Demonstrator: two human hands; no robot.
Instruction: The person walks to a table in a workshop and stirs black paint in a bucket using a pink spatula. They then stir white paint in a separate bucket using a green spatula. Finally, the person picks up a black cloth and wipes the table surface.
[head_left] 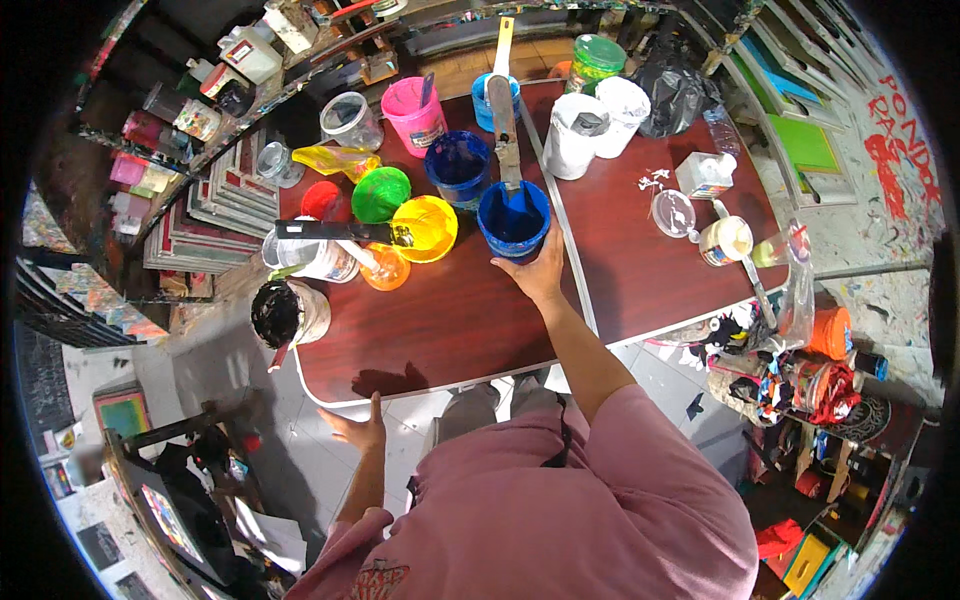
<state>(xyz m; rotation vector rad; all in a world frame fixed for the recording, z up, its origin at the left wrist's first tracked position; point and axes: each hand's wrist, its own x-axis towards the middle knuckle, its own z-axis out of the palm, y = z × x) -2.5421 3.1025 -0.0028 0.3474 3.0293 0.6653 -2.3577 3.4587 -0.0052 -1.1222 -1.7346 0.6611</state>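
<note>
My right hand grips the near right side of a small blue tub, its fingers round the wall. A long, stained spatula stands in the tub and leans toward the back. Just behind and left is a dark blue tub. My left hand is held off the table's front edge, fingers spread, with nothing in it. Left of the blue tub, a yellow tub has a black-bladed spatula lying across its rim. Green and red containers sit beside it.
The reddish-brown table has a pale metal seam. Behind stand a pink bucket and white tubs. A black-smeared pot is at the left corner. Framed screens are stacked left; a cream-filled tub is right.
</note>
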